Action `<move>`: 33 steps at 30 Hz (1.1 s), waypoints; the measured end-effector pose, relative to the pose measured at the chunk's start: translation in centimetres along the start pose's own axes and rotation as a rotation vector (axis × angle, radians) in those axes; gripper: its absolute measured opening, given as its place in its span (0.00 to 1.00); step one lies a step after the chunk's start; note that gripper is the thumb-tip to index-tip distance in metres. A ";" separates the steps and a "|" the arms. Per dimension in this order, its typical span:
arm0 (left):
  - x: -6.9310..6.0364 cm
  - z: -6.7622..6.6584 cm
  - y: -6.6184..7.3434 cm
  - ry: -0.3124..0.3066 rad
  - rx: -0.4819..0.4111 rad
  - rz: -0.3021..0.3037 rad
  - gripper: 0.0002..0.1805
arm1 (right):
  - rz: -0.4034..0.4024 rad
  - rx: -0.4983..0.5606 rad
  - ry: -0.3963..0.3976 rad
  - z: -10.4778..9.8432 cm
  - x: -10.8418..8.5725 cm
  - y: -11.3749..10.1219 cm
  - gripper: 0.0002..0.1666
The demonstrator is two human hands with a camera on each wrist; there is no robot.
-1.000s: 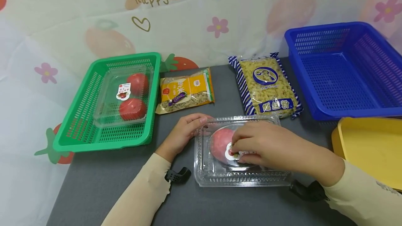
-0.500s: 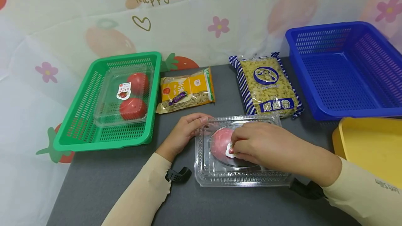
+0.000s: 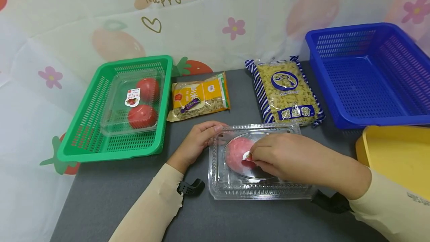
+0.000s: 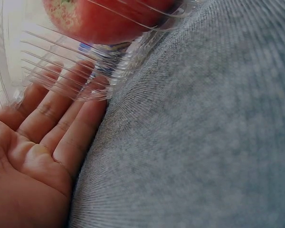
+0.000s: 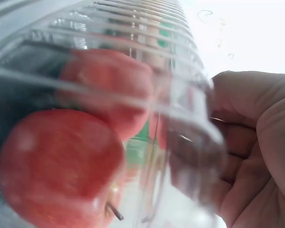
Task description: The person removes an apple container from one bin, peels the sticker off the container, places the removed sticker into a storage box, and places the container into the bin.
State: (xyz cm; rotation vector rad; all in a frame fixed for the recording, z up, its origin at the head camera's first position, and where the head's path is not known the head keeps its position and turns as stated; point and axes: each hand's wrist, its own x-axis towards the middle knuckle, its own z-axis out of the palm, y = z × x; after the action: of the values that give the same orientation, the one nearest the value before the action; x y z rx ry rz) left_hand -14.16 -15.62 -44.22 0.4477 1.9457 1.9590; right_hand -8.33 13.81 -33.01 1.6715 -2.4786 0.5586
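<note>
A clear plastic clamshell box [image 3: 228,188] lies on the grey table, with red apples inside. One apple [image 3: 236,150] shows through the oval of its lid, and another apple [image 5: 61,166] with a stem shows clearly in the right wrist view. My left hand [image 3: 196,143] touches the box's left side near the far corner, its fingers fairly straight in the left wrist view. Over the lid, my right hand [image 3: 285,158] pinches a small white-and-red sticker [image 3: 246,156]. That sticker looks partly lifted, and the fingers hide much of it.
A green basket [image 3: 161,122] at left holds another clear box [image 3: 114,115] with two red fruits. A yellow grain packet [image 3: 199,98] and a pasta bag [image 3: 285,89] lie behind the box. A blue basket [image 3: 349,122] and a yellow tray [image 3: 361,152] stand at right.
The sticker lay flatter and showed more a second ago; now its near edge looks folded up under the right fingers. The right hand has shifted slightly. My left hand and the box stay put.
</note>
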 end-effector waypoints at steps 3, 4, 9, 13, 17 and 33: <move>0.1 0.0 0.0 0.004 0.009 -0.011 0.24 | 0.013 0.026 -0.016 -0.2 -0.1 0.1 0.09; 0.1 0.0 0.0 0.005 0.011 -0.013 0.24 | 0.014 0.037 -0.017 -0.2 -0.2 0.1 0.09; 0.1 0.0 0.0 -0.009 0.005 -0.004 0.24 | 0.038 0.084 -0.003 -0.5 -0.4 0.4 0.09; 0.2 0.1 0.0 -0.016 0.008 0.009 0.25 | 0.057 0.100 0.035 -0.9 -0.9 0.9 0.11; 0.2 0.0 0.0 -0.017 0.007 0.009 0.24 | 0.040 0.119 0.111 -1.4 -1.7 1.5 0.16; 0.2 0.1 -0.3 -0.012 -0.008 0.005 0.24 | 0.216 0.080 0.318 -3.5 -9.4 3.6 0.09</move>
State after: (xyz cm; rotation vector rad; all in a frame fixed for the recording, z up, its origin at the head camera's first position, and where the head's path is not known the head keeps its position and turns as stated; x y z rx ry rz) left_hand -14.32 -15.45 -44.54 0.4610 1.9307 1.9622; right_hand -8.39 24.43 -33.32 1.2270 -2.4381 0.8816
